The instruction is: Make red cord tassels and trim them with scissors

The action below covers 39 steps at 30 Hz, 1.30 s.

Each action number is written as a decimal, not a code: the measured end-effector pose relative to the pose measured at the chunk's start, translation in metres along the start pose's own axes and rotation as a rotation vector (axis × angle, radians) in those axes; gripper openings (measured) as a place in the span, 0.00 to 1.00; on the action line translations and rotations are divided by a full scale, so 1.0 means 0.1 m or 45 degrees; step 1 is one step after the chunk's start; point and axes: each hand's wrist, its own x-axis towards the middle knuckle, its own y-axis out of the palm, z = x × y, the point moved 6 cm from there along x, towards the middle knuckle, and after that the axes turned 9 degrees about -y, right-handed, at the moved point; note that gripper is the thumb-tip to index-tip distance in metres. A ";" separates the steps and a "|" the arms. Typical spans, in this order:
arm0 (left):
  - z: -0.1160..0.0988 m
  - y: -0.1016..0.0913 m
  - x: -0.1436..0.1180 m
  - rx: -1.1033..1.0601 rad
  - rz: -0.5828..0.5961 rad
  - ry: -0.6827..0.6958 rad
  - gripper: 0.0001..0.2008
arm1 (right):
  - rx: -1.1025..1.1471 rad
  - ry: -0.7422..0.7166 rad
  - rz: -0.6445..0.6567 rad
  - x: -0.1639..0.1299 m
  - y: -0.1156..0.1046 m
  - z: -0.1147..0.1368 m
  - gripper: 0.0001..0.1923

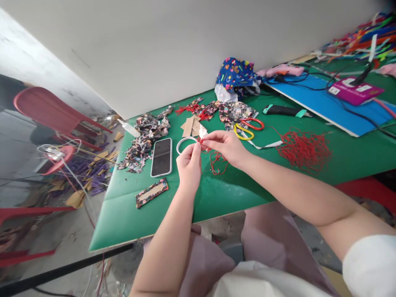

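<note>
My left hand [189,164] and my right hand [228,147] meet above the green table, both closed. Thumb and fingers of each pinch a bit of red cord [200,140], which the fingertips partly cover. A white ring [178,145] shows behind my left hand; whether that hand touches it I cannot tell. Loose red cord [219,164] lies below my right hand. Just beyond the fingertips is a small white object [203,131], perhaps a bottle's nozzle, beside brown card pieces [191,125]. Scissors [247,128] with one yellow and one red handle lie past my right hand.
A phone [161,157] and a flower-print strip [151,193] lie to the left, near fabric scraps [151,128]. Right are a tangle of red cord [305,150], a cutter knife [286,110], a blue board [321,99] and a purple power strip [352,91] with cables.
</note>
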 end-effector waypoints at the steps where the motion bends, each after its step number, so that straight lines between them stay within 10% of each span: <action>1: 0.00 0.00 0.00 0.017 -0.006 0.013 0.14 | 0.008 0.000 -0.001 0.00 0.00 0.01 0.09; 39: -0.02 -0.01 -0.02 0.157 -0.043 0.066 0.15 | -0.086 -0.071 0.024 -0.03 0.03 0.12 0.08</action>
